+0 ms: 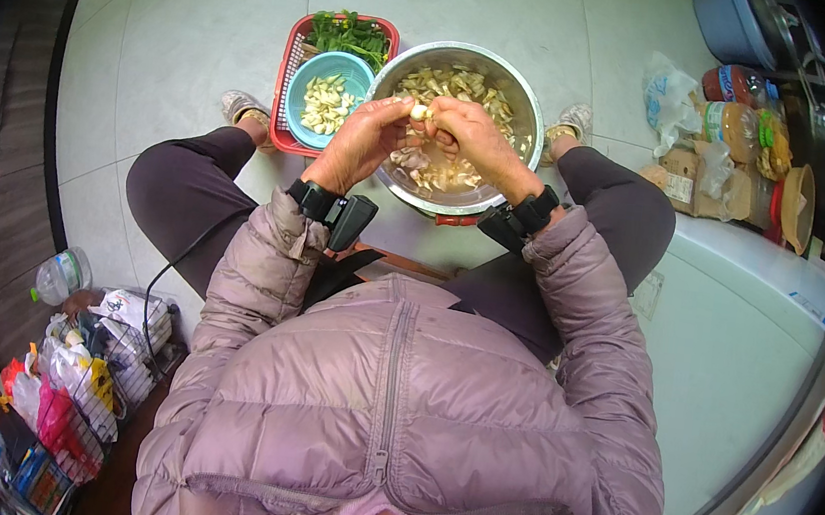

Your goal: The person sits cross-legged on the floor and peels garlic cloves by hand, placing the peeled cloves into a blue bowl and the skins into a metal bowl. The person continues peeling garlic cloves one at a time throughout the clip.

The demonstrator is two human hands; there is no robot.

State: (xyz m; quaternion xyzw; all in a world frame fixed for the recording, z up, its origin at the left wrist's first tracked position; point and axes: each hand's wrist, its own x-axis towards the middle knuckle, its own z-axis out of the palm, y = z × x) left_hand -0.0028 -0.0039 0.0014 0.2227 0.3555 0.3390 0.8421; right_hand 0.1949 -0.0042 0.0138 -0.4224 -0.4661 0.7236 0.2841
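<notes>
Over a large steel basin [528, 100], my left hand [370, 135] and my right hand [476, 137] meet at the fingertips. Between them is a pale garlic clove [420, 112], pinched by both hands. Loose garlic skins and cloves [445, 178] lie in cloudy water in the basin. To the left, a round turquoise plastic colander [312, 68] holds many peeled garlic cloves [327, 104]. It sits inside a red plastic basket [288, 56], with leafy greens [349, 36] behind it.
My knees flank the basin on the tiled floor [202, 32]. Right of me stand bottles [728, 125], plastic bags [666, 103], a cardboard box [691, 185] and a white appliance [731, 313]. A wire rack [139, 349] stuffed with bags and an empty-looking plastic bottle [64, 275] are at lower left.
</notes>
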